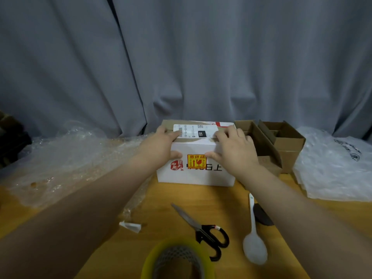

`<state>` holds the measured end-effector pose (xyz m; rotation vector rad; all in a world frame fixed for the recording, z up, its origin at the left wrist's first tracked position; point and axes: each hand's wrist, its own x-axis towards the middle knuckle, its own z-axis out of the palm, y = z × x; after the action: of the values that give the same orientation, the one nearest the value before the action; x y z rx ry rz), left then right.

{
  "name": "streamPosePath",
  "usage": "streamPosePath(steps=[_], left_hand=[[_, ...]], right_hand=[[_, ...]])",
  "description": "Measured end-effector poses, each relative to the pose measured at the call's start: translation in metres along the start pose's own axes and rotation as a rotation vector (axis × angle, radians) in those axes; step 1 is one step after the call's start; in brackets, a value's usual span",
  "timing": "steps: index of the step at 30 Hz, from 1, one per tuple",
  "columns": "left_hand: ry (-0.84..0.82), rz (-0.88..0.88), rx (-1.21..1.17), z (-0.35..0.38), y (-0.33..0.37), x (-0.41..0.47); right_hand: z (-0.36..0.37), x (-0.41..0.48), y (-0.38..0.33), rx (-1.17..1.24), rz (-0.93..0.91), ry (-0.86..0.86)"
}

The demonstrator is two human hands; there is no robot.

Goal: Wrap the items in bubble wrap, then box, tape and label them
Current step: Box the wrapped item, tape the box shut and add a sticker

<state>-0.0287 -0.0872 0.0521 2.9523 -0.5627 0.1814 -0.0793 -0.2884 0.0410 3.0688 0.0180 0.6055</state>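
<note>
Left hand (163, 143) and right hand (234, 151), fingers (221, 135) flat, press box (193, 178) (wooden table (161, 200), grey curtain (201, 57)).

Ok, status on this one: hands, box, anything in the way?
Left hand and right hand flat on box, fingers pressing top label. Box shut, fragile sticker on front. Nothing in the way; scissors, spoon lie nearer.

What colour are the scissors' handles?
Black; the scissors show clearly in the head view.

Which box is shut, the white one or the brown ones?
The white box with the yellow sticker is shut. The brown boxes to its right stand open.
</note>
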Motion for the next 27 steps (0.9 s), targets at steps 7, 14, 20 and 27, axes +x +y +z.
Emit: streamPosePath(steps=[7,14,20,27], left_hand=[[0.170,-0.054,-0.002,0.022,-0.015,0.045],[0.179,-0.070,0.037,0.027,-0.025,0.066],[-0.008,0.046,-0.002,0.010,-0.040,0.057],[0.142,0.164,-0.042,-0.020,-0.048,-0.006]], right_hand=[[0.028,0.055,0.001,0.119,0.012,0.059],[0.040,0.078,-0.002,0.094,0.022,0.047],[0.032,0.080,-0.019,0.061,0.080,-0.034],[0.001,0.041,-0.050,0.230,-0.116,0.029]])
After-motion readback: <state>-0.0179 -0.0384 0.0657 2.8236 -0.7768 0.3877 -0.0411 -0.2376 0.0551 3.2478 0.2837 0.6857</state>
